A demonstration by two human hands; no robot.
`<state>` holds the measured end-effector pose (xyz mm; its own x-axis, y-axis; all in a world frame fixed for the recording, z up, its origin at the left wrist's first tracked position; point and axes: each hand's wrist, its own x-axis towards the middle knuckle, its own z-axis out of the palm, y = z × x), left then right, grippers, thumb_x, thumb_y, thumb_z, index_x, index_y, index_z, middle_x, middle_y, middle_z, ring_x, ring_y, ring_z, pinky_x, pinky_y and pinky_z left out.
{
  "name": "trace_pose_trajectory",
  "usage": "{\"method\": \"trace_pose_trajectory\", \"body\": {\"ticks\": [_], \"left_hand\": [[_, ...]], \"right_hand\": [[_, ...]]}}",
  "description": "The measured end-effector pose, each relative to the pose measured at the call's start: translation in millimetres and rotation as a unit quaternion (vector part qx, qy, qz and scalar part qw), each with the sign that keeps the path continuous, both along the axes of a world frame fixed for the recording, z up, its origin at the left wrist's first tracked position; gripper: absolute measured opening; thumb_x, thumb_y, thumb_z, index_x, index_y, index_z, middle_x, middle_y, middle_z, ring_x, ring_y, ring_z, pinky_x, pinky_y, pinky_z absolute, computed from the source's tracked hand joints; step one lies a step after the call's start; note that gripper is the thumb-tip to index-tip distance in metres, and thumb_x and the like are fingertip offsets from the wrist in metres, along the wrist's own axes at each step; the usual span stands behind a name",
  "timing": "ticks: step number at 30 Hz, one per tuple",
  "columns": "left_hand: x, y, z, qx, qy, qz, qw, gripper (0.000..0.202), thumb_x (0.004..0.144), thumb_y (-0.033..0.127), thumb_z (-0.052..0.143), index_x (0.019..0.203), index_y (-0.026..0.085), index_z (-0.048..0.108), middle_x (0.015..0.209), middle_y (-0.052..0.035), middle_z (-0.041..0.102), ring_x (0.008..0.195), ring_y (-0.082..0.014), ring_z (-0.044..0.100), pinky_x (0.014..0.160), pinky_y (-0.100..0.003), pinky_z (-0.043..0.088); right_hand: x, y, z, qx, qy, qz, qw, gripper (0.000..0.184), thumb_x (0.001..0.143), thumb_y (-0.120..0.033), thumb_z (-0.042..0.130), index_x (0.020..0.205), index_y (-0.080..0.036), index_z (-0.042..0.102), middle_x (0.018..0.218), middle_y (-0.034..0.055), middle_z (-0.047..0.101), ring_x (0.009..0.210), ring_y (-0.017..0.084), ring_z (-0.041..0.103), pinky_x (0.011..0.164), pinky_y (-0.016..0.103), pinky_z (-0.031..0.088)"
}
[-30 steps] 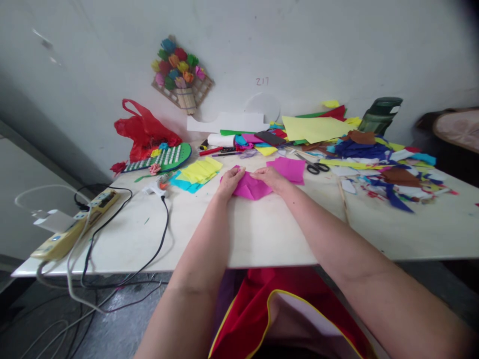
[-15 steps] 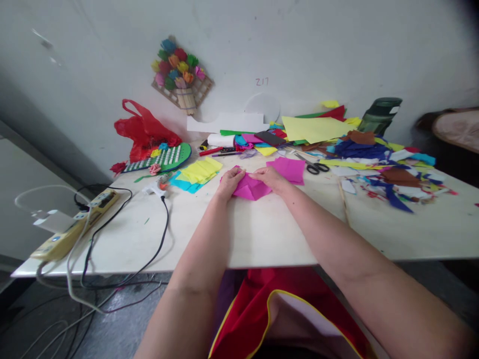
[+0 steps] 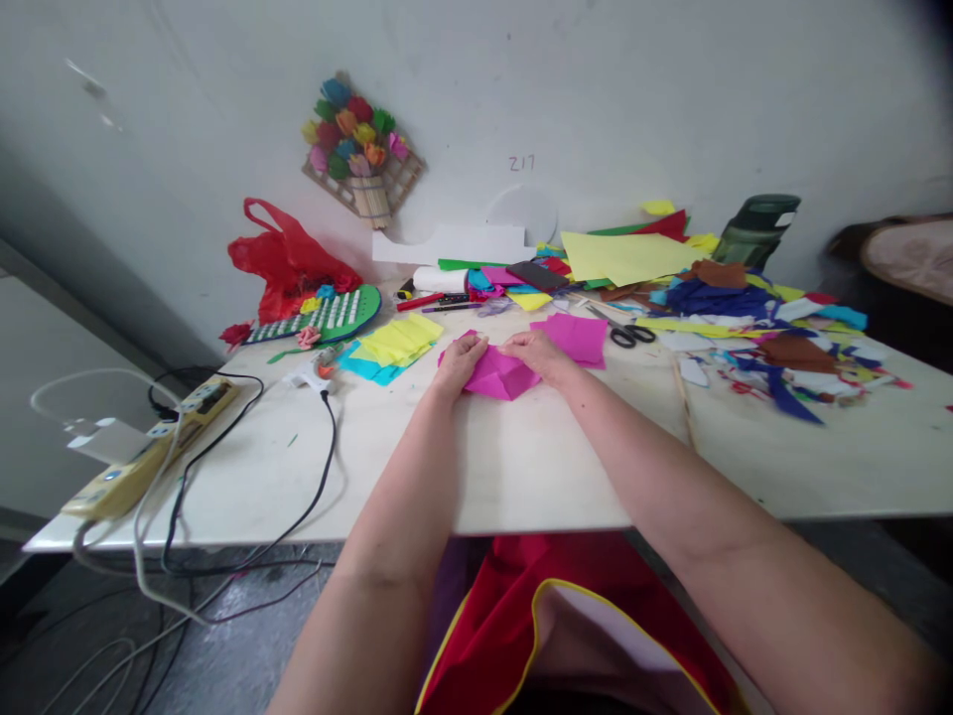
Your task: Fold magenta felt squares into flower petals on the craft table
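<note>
The magenta paper (image 3: 497,375) is a small sheet, partly folded, with raised creases and one corner pointing toward the bottom of the frame. It lies nearly flat (only the folds stand up a little), slightly above the middle of the frame.

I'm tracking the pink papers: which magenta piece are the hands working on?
The creased magenta piece nearest the person; the left hand and right hand both touch it. The other magenta sheets lie flat behind the right hand.
</note>
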<state>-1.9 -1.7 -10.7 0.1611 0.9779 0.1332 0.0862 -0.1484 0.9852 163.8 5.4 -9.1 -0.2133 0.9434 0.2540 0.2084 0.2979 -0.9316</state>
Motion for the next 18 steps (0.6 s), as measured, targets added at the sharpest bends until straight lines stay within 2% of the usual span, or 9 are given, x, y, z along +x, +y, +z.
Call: {"method": "trace_pose_trajectory", "body": {"ticks": [4,10,18], "left_hand": [[0.2,1.6,-0.7,-0.002,-0.009,0.012,1.000,0.029,0.071,0.045,0.062,0.073,0.017,0.057,0.057,0.0026,0.053,0.048,-0.0085,0.046,0.045,-0.020,0.031],[0.3,4.0,-2.7,-0.016,-0.043,0.063,0.997,0.028,0.070,0.043,0.064,0.067,0.017,0.054,0.050,0.0039,0.047,0.044,-0.0081,0.043,0.044,-0.020,0.028],[2.7,3.3,-2.1,-0.008,-0.042,0.081,0.996,0.028,0.069,0.042,0.065,0.067,0.016,0.056,0.050,0.0032,0.050,0.047,-0.0091,0.046,0.045,-0.020,0.032]], "right_hand": [[-0.8,-2.6,3.6,-0.007,-0.008,-0.010,1.000,0.023,0.062,-0.037,0.060,0.057,-0.014,0.059,0.052,-0.0034,0.049,0.054,0.010,0.040,0.053,0.024,0.030],[0.6,-2.4,4.5,-0.039,-0.001,-0.038,0.999,0.026,0.060,-0.040,0.062,0.056,-0.015,0.054,0.048,-0.0056,0.042,0.049,0.008,0.035,0.050,0.024,0.027],[1.6,4.8,-2.5,-0.040,0.033,-0.074,0.996,0.033,0.055,-0.046,0.068,0.058,-0.016,0.055,0.053,-0.0035,0.049,0.050,0.009,0.040,0.050,0.023,0.031]]}}
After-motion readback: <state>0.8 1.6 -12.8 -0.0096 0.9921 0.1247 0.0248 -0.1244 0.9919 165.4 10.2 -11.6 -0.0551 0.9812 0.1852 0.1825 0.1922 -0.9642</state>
